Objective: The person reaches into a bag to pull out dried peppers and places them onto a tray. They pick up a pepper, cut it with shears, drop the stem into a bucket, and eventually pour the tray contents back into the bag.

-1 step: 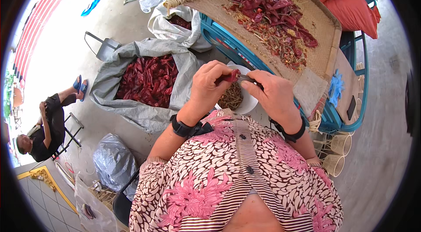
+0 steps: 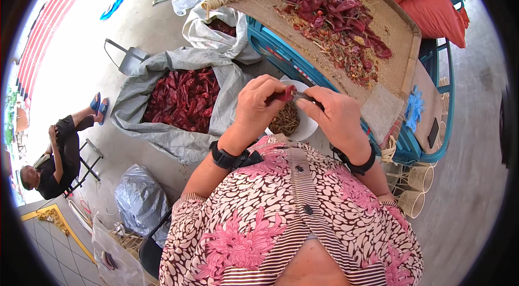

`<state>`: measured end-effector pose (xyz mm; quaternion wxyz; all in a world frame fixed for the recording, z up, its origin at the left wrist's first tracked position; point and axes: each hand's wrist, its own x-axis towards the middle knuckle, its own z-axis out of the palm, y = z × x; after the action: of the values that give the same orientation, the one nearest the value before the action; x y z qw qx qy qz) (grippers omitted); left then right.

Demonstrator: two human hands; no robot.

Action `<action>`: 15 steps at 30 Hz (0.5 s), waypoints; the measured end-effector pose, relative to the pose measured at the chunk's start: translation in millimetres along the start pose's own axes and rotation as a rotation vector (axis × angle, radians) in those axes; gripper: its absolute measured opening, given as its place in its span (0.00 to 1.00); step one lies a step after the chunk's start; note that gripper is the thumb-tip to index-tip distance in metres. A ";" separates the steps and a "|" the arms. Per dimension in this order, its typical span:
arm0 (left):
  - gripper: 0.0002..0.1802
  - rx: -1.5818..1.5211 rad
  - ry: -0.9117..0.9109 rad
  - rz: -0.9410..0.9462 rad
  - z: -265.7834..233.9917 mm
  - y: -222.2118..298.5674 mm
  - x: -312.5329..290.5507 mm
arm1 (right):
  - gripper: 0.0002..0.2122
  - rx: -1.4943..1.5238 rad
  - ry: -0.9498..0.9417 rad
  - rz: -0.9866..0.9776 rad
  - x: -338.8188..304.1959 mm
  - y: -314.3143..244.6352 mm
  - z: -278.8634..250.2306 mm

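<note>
My left hand (image 2: 255, 103) is closed round a dried red chilli (image 2: 283, 94), pinching it between thumb and fingers. My right hand (image 2: 336, 115) grips a small dark metal tool (image 2: 303, 95), whose tip meets the chilli's end; my fingers cover most of it, so its kind is unclear. Below both hands is a white bowl (image 2: 310, 130), holding dry brownish chilli stems (image 2: 285, 120). To the left, a grey woven sack (image 2: 132, 103) stands with its mouth rolled back, full of dried red chillies (image 2: 181, 99).
At the upper right, a woven tray (image 2: 400, 24) with chillies and loose bits rests on a blue frame (image 2: 281, 53). Red bags (image 2: 432, 18) lie behind it. A smaller white sack (image 2: 197, 29) and a metal dustpan (image 2: 131, 60) stand farther off. A person (image 2: 59, 151) sits at left.
</note>
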<state>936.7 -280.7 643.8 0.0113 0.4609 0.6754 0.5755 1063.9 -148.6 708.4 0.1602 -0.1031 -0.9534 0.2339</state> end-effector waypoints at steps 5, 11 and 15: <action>0.08 -0.054 -0.046 -0.037 4.0 -3.8 -5.4 | 0.12 -0.015 -0.038 0.065 -0.3 -0.6 8.6; 0.08 -0.120 -0.041 -0.086 8.7 -6.0 -7.7 | 0.14 0.476 -0.122 0.218 -3.6 13.0 24.8; 0.06 -0.355 -0.060 -0.149 9.5 -14.6 -11.4 | 0.14 0.975 -0.227 0.311 -3.4 14.3 26.6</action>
<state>939.5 -279.4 623.2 0.1551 0.4172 0.5950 0.6693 1059.4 -148.0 678.3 0.0486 -0.1308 -0.7187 0.6811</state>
